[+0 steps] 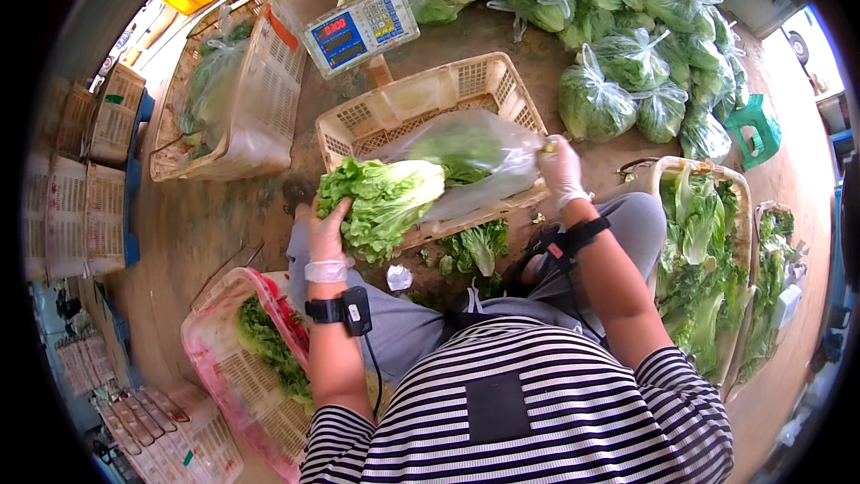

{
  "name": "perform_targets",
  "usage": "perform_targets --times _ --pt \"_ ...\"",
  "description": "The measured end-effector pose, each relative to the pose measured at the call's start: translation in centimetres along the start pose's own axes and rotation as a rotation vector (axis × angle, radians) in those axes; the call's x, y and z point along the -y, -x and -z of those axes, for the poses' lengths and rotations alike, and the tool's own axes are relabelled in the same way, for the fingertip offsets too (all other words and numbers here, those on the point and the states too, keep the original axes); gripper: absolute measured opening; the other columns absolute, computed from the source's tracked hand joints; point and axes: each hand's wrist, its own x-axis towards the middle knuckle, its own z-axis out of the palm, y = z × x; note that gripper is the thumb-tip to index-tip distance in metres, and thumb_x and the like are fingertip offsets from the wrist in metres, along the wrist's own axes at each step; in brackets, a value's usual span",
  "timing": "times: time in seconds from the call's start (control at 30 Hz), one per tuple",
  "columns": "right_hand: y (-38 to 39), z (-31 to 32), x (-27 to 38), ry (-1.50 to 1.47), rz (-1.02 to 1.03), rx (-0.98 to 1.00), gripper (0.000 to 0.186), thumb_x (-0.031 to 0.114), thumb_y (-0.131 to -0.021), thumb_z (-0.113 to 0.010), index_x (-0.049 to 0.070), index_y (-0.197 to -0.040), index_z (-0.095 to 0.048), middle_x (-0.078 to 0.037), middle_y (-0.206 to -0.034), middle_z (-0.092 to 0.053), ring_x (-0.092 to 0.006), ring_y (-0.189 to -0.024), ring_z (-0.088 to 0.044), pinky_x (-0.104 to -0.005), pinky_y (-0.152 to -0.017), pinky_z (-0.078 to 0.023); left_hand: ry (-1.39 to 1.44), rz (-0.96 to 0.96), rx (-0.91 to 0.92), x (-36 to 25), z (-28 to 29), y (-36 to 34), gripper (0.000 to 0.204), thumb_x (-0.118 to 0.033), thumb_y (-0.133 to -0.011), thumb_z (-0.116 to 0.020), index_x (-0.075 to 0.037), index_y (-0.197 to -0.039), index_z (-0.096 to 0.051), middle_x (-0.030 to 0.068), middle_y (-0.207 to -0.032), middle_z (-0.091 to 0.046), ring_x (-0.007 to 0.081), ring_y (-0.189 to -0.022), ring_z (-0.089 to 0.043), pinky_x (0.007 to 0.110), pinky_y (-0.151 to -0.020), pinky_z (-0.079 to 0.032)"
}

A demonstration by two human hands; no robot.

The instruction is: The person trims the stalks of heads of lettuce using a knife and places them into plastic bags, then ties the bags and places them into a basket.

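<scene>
My left hand [328,238], in a thin clear glove, is closed around the leafy end of a green lettuce [381,202]. Its pale end points right, against a clear plastic bag [511,166] with more green leaves inside. The gloved right hand [562,170] is closed on the right end of this bag; its fingertips are partly hidden. Both lettuce and bag are over a beige slatted crate [417,106] in front of me. Behind the crate, a digital scale display [361,30] stands on a post.
Bagged lettuces [636,63] are piled at the far right beside a green plastic stool [754,130]. A lettuce-filled crate [703,251] stands right of my knee, and a pinkish crate [242,354] at my left. Another tall crate [269,81] stands far left. Loose leaves [479,246] lie between my feet.
</scene>
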Motion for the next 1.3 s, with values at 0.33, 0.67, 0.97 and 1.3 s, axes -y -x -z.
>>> perform_targets --times 0.33,0.67,0.97,1.3 --pt "4.1 4.5 12.5 -0.464 0.614 0.237 0.023 0.009 -0.07 -0.072 0.006 -0.087 -0.057 -0.01 -0.085 -0.06 -0.0258 -0.076 -0.059 -0.0322 -0.068 -0.048 0.462 0.392 0.124 1.3 -0.5 -1.2 0.037 -0.019 -0.087 -0.06 -0.004 -0.12 -0.05 0.0103 -0.105 -0.061 0.0231 -0.09 -0.063 0.036 -0.073 -0.055" --pt "3.7 6.9 11.9 -0.669 0.417 0.481 0.021 0.004 -0.073 -0.069 0.005 -0.074 -0.048 -0.004 -0.082 -0.056 -0.016 -0.076 -0.053 -0.0282 -0.068 -0.044 0.614 0.57 0.303 2.3 -2.3 -1.0 0.036 -0.022 -0.09 -0.055 -0.004 -0.12 -0.051 0.0092 -0.108 -0.061 0.0221 -0.093 -0.062 0.036 -0.079 -0.053" --pt "6.2 13.4 7.5 -1.488 -0.015 0.194 0.029 0.019 -0.084 -0.065 0.011 -0.106 -0.048 -0.003 -0.098 -0.053 -0.0146 -0.088 -0.056 -0.0277 -0.075 -0.05 0.659 0.622 0.364 2.7 -2.6 -0.2 0.035 -0.022 -0.091 -0.052 -0.002 -0.119 -0.051 0.0108 -0.109 -0.061 0.0231 -0.094 -0.062 0.036 -0.08 -0.052" --pt "9.0 20.5 -2.5 -0.872 -0.281 -0.523 0.028 0.028 -0.091 -0.055 0.003 -0.104 -0.058 -0.003 -0.086 -0.059 -0.0095 -0.071 -0.054 -0.0215 -0.061 -0.044 0.68 0.533 0.421 2.5 -1.0 0.2 0.039 -0.021 -0.09 -0.051 -0.001 -0.123 -0.047 0.012 -0.111 -0.06 0.0248 -0.097 -0.061 0.037 -0.082 -0.052"
